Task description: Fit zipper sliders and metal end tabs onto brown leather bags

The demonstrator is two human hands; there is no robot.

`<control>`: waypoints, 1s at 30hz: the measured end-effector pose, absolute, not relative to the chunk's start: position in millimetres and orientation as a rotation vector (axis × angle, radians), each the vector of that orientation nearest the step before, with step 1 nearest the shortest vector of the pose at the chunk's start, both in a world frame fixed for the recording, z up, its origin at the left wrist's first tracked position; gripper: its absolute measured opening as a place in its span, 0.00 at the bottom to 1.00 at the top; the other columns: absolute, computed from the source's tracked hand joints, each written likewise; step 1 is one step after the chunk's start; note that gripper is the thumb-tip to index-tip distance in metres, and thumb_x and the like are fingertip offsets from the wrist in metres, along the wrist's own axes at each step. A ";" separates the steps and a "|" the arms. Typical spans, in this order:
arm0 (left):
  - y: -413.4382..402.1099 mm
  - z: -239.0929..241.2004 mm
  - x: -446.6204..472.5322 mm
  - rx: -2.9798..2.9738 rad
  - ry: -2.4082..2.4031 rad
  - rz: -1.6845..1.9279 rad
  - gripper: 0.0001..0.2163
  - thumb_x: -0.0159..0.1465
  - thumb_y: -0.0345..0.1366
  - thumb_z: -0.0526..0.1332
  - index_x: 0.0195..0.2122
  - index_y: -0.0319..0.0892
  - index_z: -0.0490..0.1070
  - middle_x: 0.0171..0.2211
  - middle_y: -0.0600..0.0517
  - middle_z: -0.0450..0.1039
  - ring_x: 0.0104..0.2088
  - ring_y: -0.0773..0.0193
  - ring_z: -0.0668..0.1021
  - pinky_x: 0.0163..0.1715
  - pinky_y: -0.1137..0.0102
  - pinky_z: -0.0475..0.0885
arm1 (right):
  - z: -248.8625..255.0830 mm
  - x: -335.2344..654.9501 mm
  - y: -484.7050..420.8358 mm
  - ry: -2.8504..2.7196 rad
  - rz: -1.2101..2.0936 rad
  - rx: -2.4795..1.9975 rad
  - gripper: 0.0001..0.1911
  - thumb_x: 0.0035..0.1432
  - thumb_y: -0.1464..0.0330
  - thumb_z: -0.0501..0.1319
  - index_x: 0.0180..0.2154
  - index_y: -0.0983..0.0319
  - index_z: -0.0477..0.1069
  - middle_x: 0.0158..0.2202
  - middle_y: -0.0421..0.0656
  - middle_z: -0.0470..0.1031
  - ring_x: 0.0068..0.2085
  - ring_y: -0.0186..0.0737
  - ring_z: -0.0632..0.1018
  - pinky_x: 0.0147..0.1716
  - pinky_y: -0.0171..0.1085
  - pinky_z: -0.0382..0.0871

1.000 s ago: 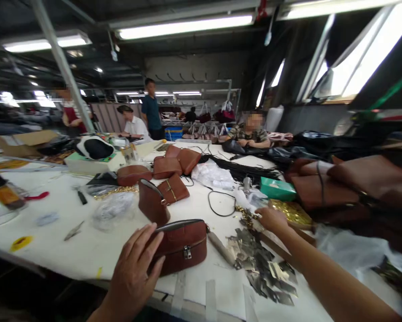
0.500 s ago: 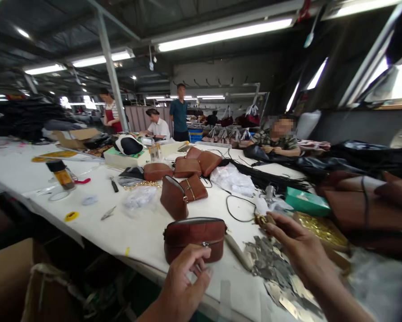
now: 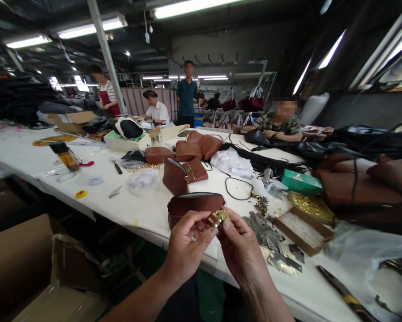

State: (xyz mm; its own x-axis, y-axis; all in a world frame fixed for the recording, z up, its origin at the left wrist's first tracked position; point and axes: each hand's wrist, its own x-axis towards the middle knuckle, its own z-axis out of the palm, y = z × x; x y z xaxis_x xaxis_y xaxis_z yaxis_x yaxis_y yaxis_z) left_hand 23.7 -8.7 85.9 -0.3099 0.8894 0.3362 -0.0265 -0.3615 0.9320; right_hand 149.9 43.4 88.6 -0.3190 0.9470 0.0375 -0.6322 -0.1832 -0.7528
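Between my two hands, just in front of the nearest brown bag, is a gold-coloured metal bag clasp [image 3: 220, 217]. My left hand [image 3: 187, 241] pinches its left side between thumb and fingers. On the right side, the thumb and fingers of my right hand [image 3: 240, 241] grip it too. The small brown leather bag [image 3: 196, 202] stands upright on the white table, its lower front hidden behind my hands. Farther back, another brown bag [image 3: 176, 175] stands with a strapped flap beside it.
Thin metal plates [image 3: 268, 235] are heaped to the right, beside a cardboard tray [image 3: 301, 235] and a box of gold pieces [image 3: 313, 206]. Pliers [image 3: 344, 290] lie at the right front. A green box [image 3: 301, 181] sits farther back. A co-worker [image 3: 281, 123] sits across the table.
My right hand has come left from beside the metal plates with the gold clasp. My left hand has left the bag's front and now holds the clasp too. The view has shifted.
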 end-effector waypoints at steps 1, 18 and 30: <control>-10.0 84.1 22.5 1.268 1.211 1.759 0.13 0.66 0.40 0.70 0.51 0.45 0.77 0.45 0.49 0.76 0.42 0.63 0.80 0.39 0.72 0.77 | 86.0 148.1 41.1 -0.802 1.756 -0.539 0.19 0.50 0.64 0.79 0.45 0.55 0.83 0.41 0.43 0.84 0.40 0.40 0.82 0.43 0.40 0.77; -11.0 80.4 18.0 2.085 1.554 1.837 0.11 0.65 0.25 0.68 0.46 0.47 0.79 0.43 0.51 0.81 0.43 0.64 0.83 0.42 0.71 0.80 | 60.5 159.5 32.2 -0.964 1.522 -0.624 0.17 0.58 0.66 0.75 0.49 0.54 0.81 0.47 0.41 0.83 0.48 0.41 0.81 0.54 0.42 0.73; -13.9 88.8 7.9 2.661 1.606 1.806 0.12 0.59 0.23 0.71 0.39 0.46 0.78 0.33 0.53 0.74 0.34 0.66 0.80 0.34 0.73 0.78 | 59.6 152.9 25.6 -0.854 1.557 -0.535 0.15 0.57 0.67 0.75 0.47 0.52 0.82 0.49 0.42 0.84 0.49 0.42 0.81 0.53 0.43 0.74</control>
State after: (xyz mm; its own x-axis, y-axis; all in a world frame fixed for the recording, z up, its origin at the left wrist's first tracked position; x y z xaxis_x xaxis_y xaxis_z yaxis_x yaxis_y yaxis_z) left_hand 7.9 -13.9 88.8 0.1414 0.4081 0.9019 0.8478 -0.5203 0.1026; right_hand 152.9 25.6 59.6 -0.1739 0.9759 0.1320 -0.6358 -0.0089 -0.7718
